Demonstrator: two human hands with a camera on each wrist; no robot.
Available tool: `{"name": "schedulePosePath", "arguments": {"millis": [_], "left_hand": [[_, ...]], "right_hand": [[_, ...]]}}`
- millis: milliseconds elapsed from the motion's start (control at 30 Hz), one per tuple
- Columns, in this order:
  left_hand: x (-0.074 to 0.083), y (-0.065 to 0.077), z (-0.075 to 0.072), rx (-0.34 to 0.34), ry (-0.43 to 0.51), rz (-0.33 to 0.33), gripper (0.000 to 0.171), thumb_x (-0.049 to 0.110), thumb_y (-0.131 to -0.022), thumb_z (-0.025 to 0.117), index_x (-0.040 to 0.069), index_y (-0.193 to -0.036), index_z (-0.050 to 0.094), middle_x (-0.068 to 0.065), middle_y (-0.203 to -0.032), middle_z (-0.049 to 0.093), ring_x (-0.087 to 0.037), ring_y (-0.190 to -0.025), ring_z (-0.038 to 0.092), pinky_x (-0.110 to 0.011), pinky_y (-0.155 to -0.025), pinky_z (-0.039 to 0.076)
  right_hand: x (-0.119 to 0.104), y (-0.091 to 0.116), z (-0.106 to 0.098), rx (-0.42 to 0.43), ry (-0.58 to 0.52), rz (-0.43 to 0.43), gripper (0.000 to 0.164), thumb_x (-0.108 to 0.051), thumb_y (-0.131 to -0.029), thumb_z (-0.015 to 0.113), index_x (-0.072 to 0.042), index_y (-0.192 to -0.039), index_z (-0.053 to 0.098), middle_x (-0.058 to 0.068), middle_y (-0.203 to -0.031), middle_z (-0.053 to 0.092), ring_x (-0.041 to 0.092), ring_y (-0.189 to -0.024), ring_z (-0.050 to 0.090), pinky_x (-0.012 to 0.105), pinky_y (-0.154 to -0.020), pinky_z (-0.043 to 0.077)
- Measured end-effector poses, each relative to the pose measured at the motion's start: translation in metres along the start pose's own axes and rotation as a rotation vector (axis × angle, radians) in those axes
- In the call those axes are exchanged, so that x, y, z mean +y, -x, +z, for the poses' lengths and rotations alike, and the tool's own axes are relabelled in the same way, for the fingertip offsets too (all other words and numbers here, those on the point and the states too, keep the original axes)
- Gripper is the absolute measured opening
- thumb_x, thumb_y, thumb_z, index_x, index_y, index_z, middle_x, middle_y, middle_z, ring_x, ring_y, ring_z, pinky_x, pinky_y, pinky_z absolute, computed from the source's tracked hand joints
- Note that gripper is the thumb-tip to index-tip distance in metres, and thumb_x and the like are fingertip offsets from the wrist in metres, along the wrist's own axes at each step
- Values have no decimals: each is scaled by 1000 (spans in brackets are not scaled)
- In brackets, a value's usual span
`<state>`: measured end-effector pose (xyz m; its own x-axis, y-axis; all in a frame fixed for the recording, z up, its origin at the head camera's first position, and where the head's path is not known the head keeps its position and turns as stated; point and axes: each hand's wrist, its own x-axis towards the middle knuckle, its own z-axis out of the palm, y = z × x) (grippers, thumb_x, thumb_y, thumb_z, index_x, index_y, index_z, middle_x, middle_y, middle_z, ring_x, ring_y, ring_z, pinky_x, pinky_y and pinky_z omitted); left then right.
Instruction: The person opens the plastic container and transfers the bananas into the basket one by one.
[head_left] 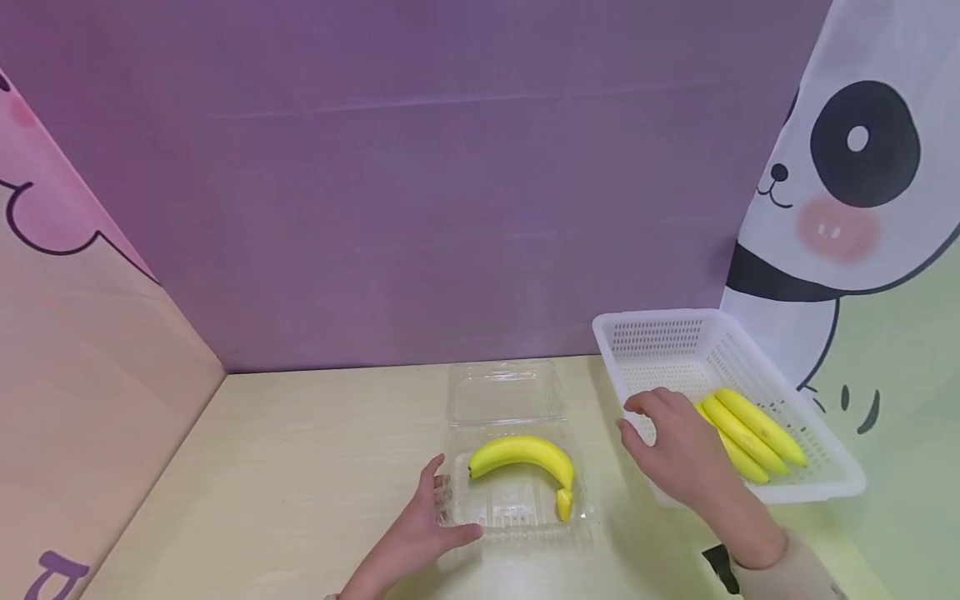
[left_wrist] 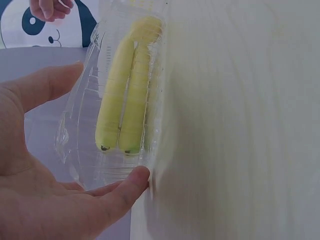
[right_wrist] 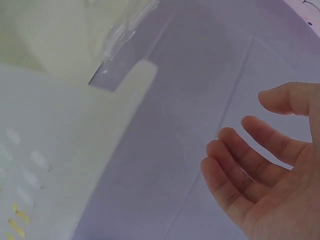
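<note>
A clear plastic clamshell box (head_left: pixel 506 510) lies on the table with its lid (head_left: pixel 506 396) folded back away from me. Inside its base is one curved yellow banana (head_left: pixel 528 450), also visible through the side wall in the left wrist view. My left hand (head_left: pixel 416 529) rests at the box's near left corner, thumb along the front edge and fingers beside the left wall. Above the left side of a white basket (head_left: pixel 821 492), my right hand (head_left: pixel 678 450) hovers with loosely bent fingers and nothing in them. Several bananas (head_left: pixel 756 433) lie in the basket, partly behind that hand.
The pale wooden table (head_left: pixel 300 467) extends left of the box. A purple backdrop (head_left: pixel 450 208) rises along its far edge. On the right, a panda-printed panel (head_left: pixel 862 250) stands close against the basket; a pinkish panel (head_left: pixel 90 358) borders the left.
</note>
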<state>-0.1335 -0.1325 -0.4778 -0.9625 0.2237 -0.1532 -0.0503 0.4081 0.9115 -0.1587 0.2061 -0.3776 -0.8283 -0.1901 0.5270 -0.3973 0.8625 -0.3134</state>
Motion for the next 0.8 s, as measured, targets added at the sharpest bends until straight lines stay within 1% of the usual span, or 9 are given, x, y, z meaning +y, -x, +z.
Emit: {"name": "schedulePosePath", "arguments": {"millis": [167, 233, 300, 467, 567, 667, 800], "left_hand": [[2, 0, -1, -4, 9, 9, 115, 25, -81, 87, 6, -160, 6, -34, -153, 31, -51, -138, 39, -63, -104, 42], [2, 1, -1, -6, 13, 13, 115, 24, -81, 87, 6, -160, 6, -34, -153, 30, -52, -138, 39, -63, -104, 42], [2, 1, -2, -5, 15, 15, 114, 24, -81, 87, 6, -160, 5, -34, -153, 30, -52, -138, 39, -63, -104, 42], [1, 1, -1, 2, 5, 10, 114, 26, -81, 87, 7, -160, 7, -32, -153, 32, -50, -139, 39, -63, -105, 41], [0, 1, -1, 0, 6, 9, 115, 27, -80, 87, 7, -160, 7, -32, -154, 32, -50, -139, 38, -63, -105, 40], [0, 1, -1, -3, 9, 14, 115, 27, -81, 87, 7, -160, 6, -32, -154, 31, -51, -139, 38, -63, -106, 40], [0, 1, -1, -7, 18, 19, 115, 26, -81, 87, 7, -160, 6, -33, -153, 31, -51, -139, 38, -63, -106, 40]], "right_hand": [[-9, -4, 3, -21, -18, -9, 14, -16, -89, 72, -7, -100, 72, 4, -99, 68, 28, -94, 61, 44, -72, 54], [-12, -6, 4, -24, -21, -21, 14, -16, -89, 72, -7, -101, 72, 4, -100, 69, 28, -96, 62, 45, -74, 55], [-15, -8, 7, -23, -28, -33, 14, -16, -89, 73, -8, -101, 72, 3, -99, 69, 27, -95, 62, 43, -73, 55], [-21, -10, 14, -19, -59, -52, 15, -14, -87, 75, -9, -101, 71, 1, -97, 68, 23, -92, 61, 40, -72, 54], [-24, -12, 18, -25, -71, -61, 17, -13, -86, 76, -8, -102, 71, 2, -98, 68, 24, -93, 61, 41, -75, 54], [-26, -13, 21, -27, -76, -71, 18, -13, -86, 76, -8, -102, 71, 2, -98, 68, 24, -93, 62, 41, -75, 55], [-29, -15, 26, -50, -85, -67, 17, -13, -86, 75, -9, -103, 71, 1, -99, 67, 23, -92, 60, 40, -73, 54]]}}
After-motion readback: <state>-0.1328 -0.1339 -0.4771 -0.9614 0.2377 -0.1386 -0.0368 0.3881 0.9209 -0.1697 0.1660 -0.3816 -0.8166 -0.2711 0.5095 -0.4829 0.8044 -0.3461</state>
